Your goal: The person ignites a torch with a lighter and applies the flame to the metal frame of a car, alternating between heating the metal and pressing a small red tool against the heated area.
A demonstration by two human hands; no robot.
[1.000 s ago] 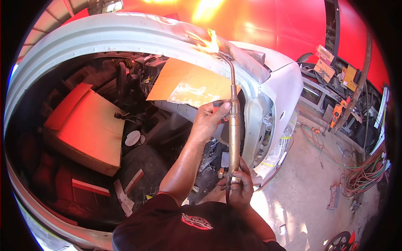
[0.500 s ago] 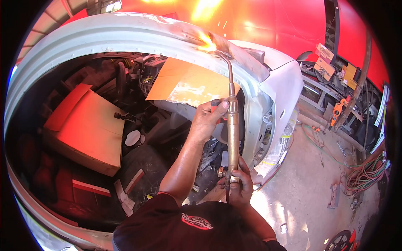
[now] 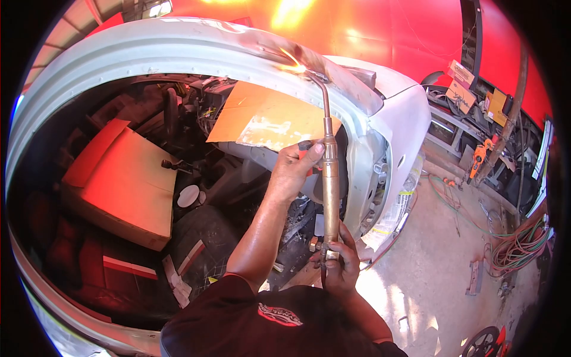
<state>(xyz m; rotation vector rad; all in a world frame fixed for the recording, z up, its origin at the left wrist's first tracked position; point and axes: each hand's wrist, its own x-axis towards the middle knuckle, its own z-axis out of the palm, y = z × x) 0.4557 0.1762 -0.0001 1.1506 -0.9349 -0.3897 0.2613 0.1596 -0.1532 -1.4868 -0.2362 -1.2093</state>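
Observation:
My right hand [image 3: 340, 262] is wrapped round the rear end of a long brass gas torch [image 3: 331, 184], by its valve knob [image 3: 314, 244]. Bent at the top, the copper tip points at the car's pale roof pillar [image 3: 238, 44], and a small yellow flame [image 3: 291, 65] burns against the scorched metal there. My left hand [image 3: 294, 169] is closed beside the torch's collar, its thumb at the brass. A small red-and-black object [image 3: 306, 146] shows between those fingers; its kind is hard to make out.
A cardboard sheet [image 3: 273, 116] lies across the dashboard area below the flame. A large cardboard box [image 3: 128, 184] sits inside the stripped cabin. Coiled hoses [image 3: 520, 247] and an orange chain hoist [image 3: 479, 159] are to the right, beside the concrete floor [image 3: 440, 238].
The flame at the torch tip has become smaller and thinner, and the flying sparks are gone. The tip has shifted very slightly left; both hands keep nearly the same place.

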